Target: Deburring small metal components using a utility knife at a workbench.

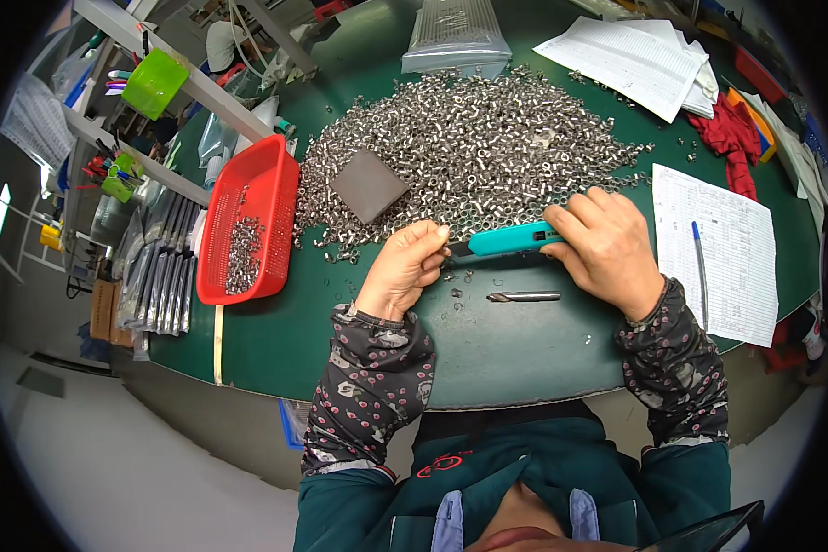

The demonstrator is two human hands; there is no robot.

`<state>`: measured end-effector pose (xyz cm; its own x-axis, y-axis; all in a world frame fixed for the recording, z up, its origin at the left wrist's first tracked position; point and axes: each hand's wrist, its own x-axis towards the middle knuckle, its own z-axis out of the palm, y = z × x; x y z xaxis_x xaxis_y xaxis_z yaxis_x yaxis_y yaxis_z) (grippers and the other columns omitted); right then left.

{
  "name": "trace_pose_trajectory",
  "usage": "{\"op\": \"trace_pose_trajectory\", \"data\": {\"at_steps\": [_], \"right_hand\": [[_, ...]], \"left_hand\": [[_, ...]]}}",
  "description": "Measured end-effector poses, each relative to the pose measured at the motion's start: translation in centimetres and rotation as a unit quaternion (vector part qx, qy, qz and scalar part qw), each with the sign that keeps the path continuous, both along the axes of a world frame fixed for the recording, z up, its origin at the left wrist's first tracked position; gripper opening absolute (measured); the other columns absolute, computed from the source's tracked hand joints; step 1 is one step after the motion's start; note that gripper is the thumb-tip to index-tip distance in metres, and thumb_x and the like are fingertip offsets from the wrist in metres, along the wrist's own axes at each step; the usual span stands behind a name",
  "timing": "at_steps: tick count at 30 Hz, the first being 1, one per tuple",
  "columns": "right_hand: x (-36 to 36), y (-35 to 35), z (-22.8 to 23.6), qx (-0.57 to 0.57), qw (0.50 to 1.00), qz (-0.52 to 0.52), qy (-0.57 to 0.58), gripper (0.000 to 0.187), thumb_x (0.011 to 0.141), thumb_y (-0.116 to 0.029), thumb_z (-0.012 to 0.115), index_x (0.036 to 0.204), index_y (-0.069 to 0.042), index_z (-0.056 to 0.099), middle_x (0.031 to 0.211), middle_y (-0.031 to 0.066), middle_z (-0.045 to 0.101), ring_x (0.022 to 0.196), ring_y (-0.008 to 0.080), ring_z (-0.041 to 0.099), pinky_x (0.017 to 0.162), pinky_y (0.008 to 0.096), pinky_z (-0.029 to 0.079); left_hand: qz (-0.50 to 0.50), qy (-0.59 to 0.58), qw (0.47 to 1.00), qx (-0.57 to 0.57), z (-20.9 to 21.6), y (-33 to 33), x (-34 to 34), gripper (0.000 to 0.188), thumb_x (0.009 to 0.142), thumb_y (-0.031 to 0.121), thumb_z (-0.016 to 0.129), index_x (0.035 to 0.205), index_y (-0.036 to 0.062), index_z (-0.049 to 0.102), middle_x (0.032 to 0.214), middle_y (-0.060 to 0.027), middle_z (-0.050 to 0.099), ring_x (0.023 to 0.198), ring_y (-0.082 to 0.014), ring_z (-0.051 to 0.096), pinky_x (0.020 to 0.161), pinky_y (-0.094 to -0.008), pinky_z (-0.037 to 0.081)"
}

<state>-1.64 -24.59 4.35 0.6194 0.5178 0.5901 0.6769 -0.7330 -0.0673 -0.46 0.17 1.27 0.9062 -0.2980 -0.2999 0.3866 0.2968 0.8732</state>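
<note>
My right hand [607,247] is wrapped round a teal utility knife [506,239], held level above the table with its dark blade pointing left. Close to the blade's tip, the thumb and fingers of my left hand [403,262] are pinched together; whatever sits between them is too small and hidden to name. Below the knife, a metal drill bit or end mill [524,296] lies on the green table [524,354]. A few loose rings [457,294] are scattered to its left. Just beyond both hands spreads a large heap of small shiny metal rings [487,138].
A dark grey square block [369,186] rests on the heap. To the left stands a red plastic basket [285,212] with some rings inside. Written sheets [731,276] with a blue pen [700,267] lie at right. Plastic-bagged tubes [457,37] and more papers [621,60] occupy the far side.
</note>
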Motion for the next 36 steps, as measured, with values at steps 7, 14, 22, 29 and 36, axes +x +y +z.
{"op": "trace_pose_trajectory", "data": {"at_steps": [7, 14, 22, 29, 36], "right_hand": [[0.1, -0.4, 0.4, -0.007, 1.0, 0.008, -0.026, 0.03, 0.06, -0.019, 0.067, 0.086, -0.007, 0.055, 0.069, 0.0026, 0.045, 0.069, 0.0185, 0.046, 0.059, 0.0306, 0.035], [0.2, -0.6, 0.8, -0.013, 0.998, 0.009, -0.065, 0.029, 0.06, -0.019, 0.066, 0.085, -0.008, 0.056, 0.069, 0.002, 0.044, 0.067, 0.0178, 0.044, 0.058, 0.0302, 0.033], [0.2, -0.4, 0.7, -0.023, 0.994, -0.008, -0.109, 0.027, 0.061, -0.02, 0.065, 0.084, -0.008, 0.056, 0.068, 0.0017, 0.043, 0.067, 0.0173, 0.044, 0.058, 0.0299, 0.033], [0.1, -0.3, -0.3, 0.095, 0.995, -0.02, 0.038, 0.027, 0.064, -0.019, 0.067, 0.085, -0.006, 0.057, 0.068, 0.0053, 0.048, 0.066, 0.0229, 0.049, 0.057, 0.0344, 0.039], [0.2, 0.0, -1.5, 0.155, 0.965, -0.02, 0.209, 0.028, 0.072, -0.03, 0.062, 0.084, -0.005, 0.06, 0.074, 0.01, 0.058, 0.068, 0.0282, 0.057, 0.058, 0.0374, 0.044]], "left_hand": [[-0.031, 0.007, 0.999, 0.014, -0.3, 0.1, 0.0, 0.012, 0.084, 0.014, 0.054, 0.076, 0.0067, 0.051, 0.065, 0.0004, 0.051, 0.045, -0.0005, 0.032, 0.036, -0.0135, 0.022], [-0.054, 0.023, 0.998, 0.028, -0.1, 0.0, 0.0, 0.012, 0.084, 0.014, 0.054, 0.075, 0.0068, 0.051, 0.066, 0.0001, 0.052, 0.045, -0.0002, 0.032, 0.036, -0.013, 0.023], [-0.019, -0.017, 0.999, 0.037, -0.5, -0.4, 0.0, 0.013, 0.085, 0.016, 0.053, 0.077, 0.0067, 0.051, 0.064, 0.0014, 0.048, 0.044, -0.0001, 0.03, 0.037, -0.0128, 0.022], [0.058, -0.079, 0.993, -0.059, -0.7, -0.1, 0.1, 0.011, 0.088, 0.014, 0.047, 0.09, 0.0052, 0.053, 0.073, 0.0002, 0.048, 0.044, -0.0008, 0.027, 0.036, -0.0134, 0.022], [0.072, -0.095, 0.991, -0.055, -0.9, -0.2, 0.2, 0.011, 0.087, 0.011, 0.049, 0.096, 0.0052, 0.051, 0.077, -0.0018, 0.053, 0.043, 0.0001, 0.028, 0.036, -0.0139, 0.022]]}}
